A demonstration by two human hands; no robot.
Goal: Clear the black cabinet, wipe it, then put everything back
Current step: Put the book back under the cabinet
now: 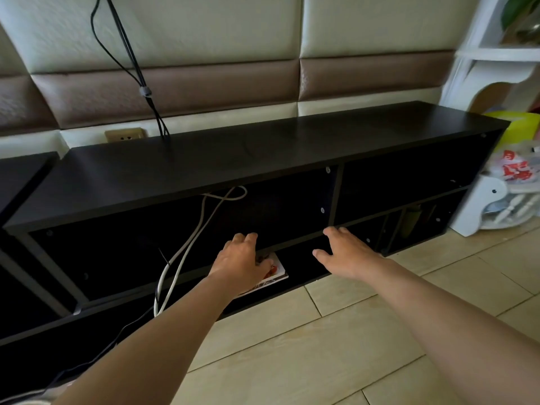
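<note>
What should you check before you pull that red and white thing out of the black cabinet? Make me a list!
1. Left hand on the red and white book: ok, touching; its grip, cannot tell.
2. Right hand free: ok, open, holding nothing.
3. White cables away from the book: ok, they hang to its left.
4. Rest of the black cabinet emptied: not ok, upright things stand in the lower right compartment.

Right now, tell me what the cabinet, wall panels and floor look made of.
Cabinet: likely laminated board, matte black-brown; flat edges, visible screw caps. Wall panels: padded faux leather, probably; cream and brown, puffed seams. Floor: beige tiles, slight sheen; grout lines.
</note>
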